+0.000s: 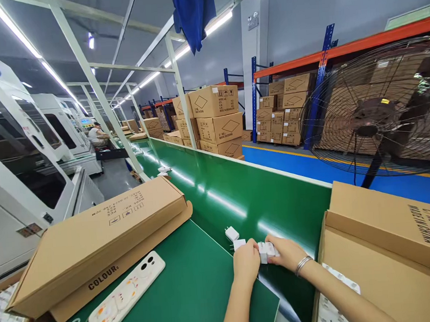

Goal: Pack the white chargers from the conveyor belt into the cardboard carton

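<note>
White plug chargers are gathered around my two hands, over the near edge of the green conveyor belt (pixel 216 180). My left hand (pixel 246 264) is closed round a white charger (pixel 239 244), whose metal prongs point left. Just beyond it, another white charger (pixel 232 233) sits on the belt with its prongs up and to the left. My right hand (pixel 288 254), a silver bracelet at the wrist, pinches white chargers (pixel 267 251) side by side. They are close against my left fingers; whether both hands touch them I cannot tell.
An open carton (pixel 383 252) at right holds white pieces in rows. At left lie a closed carton (pixel 113 237) and a phone in a patterned case (pixel 127 297) on a green board (pixel 187 290). A large fan (pixel 366 116) stands behind. Farther down the belt sits a person (pixel 98 136).
</note>
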`<action>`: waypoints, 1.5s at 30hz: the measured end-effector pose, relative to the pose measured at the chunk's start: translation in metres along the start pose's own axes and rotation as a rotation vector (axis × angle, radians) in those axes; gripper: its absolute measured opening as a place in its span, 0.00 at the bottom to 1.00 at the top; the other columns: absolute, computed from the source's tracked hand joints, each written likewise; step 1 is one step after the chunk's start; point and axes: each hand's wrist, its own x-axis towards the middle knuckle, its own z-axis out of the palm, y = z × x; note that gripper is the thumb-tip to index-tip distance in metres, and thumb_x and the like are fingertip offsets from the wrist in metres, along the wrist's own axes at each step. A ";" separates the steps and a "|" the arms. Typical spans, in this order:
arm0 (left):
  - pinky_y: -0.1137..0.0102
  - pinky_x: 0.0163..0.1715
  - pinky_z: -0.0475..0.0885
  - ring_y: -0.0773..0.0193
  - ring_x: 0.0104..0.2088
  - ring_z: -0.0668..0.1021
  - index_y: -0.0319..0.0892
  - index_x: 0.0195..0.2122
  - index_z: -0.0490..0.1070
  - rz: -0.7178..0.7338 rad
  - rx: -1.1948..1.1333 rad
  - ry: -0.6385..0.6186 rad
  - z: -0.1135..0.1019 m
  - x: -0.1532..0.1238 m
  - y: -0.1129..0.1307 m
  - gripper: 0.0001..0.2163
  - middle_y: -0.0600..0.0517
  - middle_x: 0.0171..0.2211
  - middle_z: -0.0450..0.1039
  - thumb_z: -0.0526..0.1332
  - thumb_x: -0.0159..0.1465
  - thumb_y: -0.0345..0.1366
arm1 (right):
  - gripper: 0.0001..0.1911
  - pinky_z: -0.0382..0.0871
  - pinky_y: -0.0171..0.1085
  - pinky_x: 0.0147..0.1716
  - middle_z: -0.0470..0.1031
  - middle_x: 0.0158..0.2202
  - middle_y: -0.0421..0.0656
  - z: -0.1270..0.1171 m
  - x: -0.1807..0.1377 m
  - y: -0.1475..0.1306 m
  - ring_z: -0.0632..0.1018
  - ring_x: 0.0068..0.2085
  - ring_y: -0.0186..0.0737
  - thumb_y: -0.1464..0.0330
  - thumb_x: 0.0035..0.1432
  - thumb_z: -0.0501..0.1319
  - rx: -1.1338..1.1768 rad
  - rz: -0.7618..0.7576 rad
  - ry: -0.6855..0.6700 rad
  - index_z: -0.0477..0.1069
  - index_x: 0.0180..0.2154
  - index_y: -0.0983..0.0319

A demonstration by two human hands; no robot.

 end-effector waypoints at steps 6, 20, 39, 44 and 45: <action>0.72 0.32 0.65 0.64 0.32 0.75 0.47 0.33 0.69 0.073 0.001 -0.017 0.001 -0.002 -0.001 0.11 0.55 0.29 0.74 0.47 0.60 0.31 | 0.29 0.64 0.42 0.37 0.72 0.44 0.46 0.008 -0.010 0.001 0.70 0.46 0.52 0.66 0.40 0.65 -0.085 -0.005 0.000 0.63 0.48 0.56; 0.56 0.58 0.47 0.53 0.51 0.64 0.37 0.43 0.70 0.066 0.186 0.134 0.009 -0.004 -0.005 0.16 0.43 0.46 0.66 0.58 0.52 0.32 | 0.13 0.63 0.47 0.38 0.74 0.36 0.47 0.003 -0.024 -0.010 0.73 0.40 0.53 0.62 0.52 0.55 0.058 0.014 -0.010 0.69 0.39 0.56; 0.69 0.46 0.61 0.60 0.48 0.67 0.43 0.47 0.64 0.100 0.063 0.072 0.003 0.001 -0.006 0.21 0.49 0.44 0.68 0.51 0.54 0.19 | 0.17 0.65 0.38 0.27 0.69 0.27 0.41 -0.043 -0.138 0.026 0.72 0.29 0.40 0.52 0.53 0.46 1.920 0.171 -0.067 0.60 0.33 0.57; 0.71 0.45 0.60 0.64 0.47 0.68 0.46 0.43 0.64 0.143 0.068 0.010 0.004 0.001 -0.007 0.20 0.53 0.43 0.68 0.51 0.53 0.18 | 0.19 0.63 0.39 0.29 0.69 0.23 0.42 -0.030 -0.147 0.012 0.71 0.26 0.39 0.52 0.54 0.45 1.998 -0.009 -0.158 0.63 0.30 0.58; 0.71 0.44 0.60 0.64 0.47 0.68 0.46 0.42 0.63 0.151 0.072 -0.004 0.003 0.001 -0.006 0.20 0.54 0.43 0.69 0.51 0.52 0.18 | 0.19 0.63 0.39 0.30 0.70 0.23 0.42 -0.029 -0.147 0.009 0.71 0.26 0.40 0.52 0.54 0.45 1.995 -0.025 -0.171 0.64 0.30 0.58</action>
